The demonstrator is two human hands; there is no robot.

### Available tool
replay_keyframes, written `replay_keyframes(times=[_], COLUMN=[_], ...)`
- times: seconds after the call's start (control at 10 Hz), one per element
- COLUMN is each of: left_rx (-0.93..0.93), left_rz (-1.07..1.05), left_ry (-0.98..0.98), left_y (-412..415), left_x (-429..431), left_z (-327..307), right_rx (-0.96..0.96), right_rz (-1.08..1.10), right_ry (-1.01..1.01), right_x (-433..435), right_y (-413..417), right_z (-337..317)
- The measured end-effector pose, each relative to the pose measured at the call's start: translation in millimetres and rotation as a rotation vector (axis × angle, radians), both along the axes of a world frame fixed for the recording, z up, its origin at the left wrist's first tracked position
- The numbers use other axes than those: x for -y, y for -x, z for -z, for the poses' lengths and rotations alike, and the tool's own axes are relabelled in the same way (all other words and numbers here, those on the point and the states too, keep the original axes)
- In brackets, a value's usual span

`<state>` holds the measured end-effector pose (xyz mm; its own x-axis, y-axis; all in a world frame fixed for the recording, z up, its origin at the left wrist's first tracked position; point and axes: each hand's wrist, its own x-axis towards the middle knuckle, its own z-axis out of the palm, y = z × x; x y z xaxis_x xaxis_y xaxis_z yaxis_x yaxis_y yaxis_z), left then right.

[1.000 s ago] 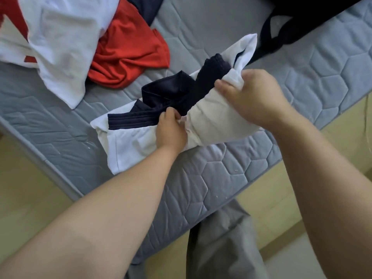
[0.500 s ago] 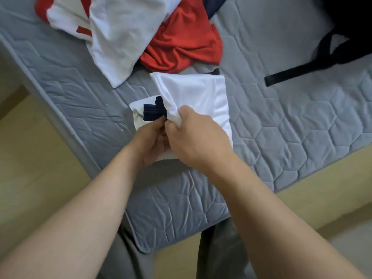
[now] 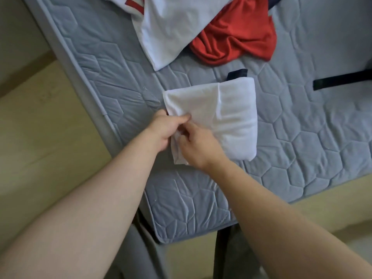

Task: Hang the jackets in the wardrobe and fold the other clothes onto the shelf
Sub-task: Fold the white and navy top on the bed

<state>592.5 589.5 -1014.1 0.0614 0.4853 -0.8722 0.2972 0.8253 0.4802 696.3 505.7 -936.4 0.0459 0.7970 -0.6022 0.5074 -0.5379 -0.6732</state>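
Observation:
A white garment (image 3: 225, 115), folded into a thick square bundle, lies on the grey quilted mattress (image 3: 302, 141) near its front corner. A dark navy trim (image 3: 237, 74) pokes out at the bundle's far edge. My left hand (image 3: 165, 129) pinches the bundle's near-left corner, thumb on top. My right hand (image 3: 198, 146) grips the same near edge right beside it, fingers curled into the cloth. Both hands touch each other over the fold.
Further back on the mattress lie a white shirt (image 3: 177, 31) with red stripes and a crumpled red garment (image 3: 237, 39). A black strap (image 3: 342, 80) lies at the right. The mattress edge runs diagonally at the left; pale floor (image 3: 40, 127) lies beyond. Grey trousers show below.
The bundle has been folded over fully, hiding most of the navy part. Both hands have stayed at its near-left corner while the view shifted, the mattress corner now closer to centre.

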Motion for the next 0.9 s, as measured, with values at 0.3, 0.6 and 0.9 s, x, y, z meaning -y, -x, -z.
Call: replay_keyframes(times=[0.3,0.6,0.9], left_rx=[-0.530,-0.596,-0.373], left_rz=[0.052,0.207,0.228], left_ry=[-0.270,-0.138,-0.360], left_y=[-22,-32,-43], left_x=[25,29,12], left_z=[-7,14,-69], right_rx=[0.676,0.653,0.523], right_rz=[0.373,0.390,0.260], right_ry=[-0.154,-0.007,0.257], right_x=[-5,-12,-32], right_y=[-76,-89,-112], right_z=[39,113,37])
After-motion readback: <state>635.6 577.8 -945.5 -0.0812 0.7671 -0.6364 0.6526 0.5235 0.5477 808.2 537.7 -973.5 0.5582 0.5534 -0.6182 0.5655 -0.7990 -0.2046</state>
